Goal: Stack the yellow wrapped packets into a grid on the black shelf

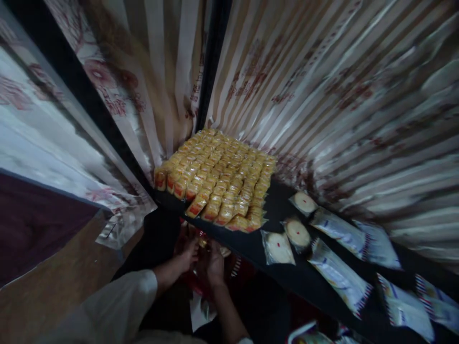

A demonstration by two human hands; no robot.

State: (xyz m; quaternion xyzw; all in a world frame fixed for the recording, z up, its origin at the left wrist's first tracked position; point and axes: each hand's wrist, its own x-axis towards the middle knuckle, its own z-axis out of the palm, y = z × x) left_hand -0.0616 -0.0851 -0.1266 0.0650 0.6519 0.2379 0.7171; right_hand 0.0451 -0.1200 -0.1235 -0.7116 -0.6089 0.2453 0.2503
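Observation:
My left hand (190, 251) and my right hand (214, 263) are close together over my lap, just below the near edge of the dark shelf. The fingers of both are closed around a small gold-coloured packet (202, 242), dim and partly hidden by them. Beneath the hands is something red with slots (236, 265), perhaps a basket; its contents are mostly in shadow. Right in front, on the shelf (247, 244), small yellow wrapped packets (218, 177) stand in several tight rows.
Round pale cakes in clear wrappers (278, 247) lie right of the rows. Farther right are several white-and-blue packets (340, 277). Striped plastic sheeting (287, 86) hangs behind, with a dark upright post (211, 62) at the corner. Brown floor (71, 267) shows at left.

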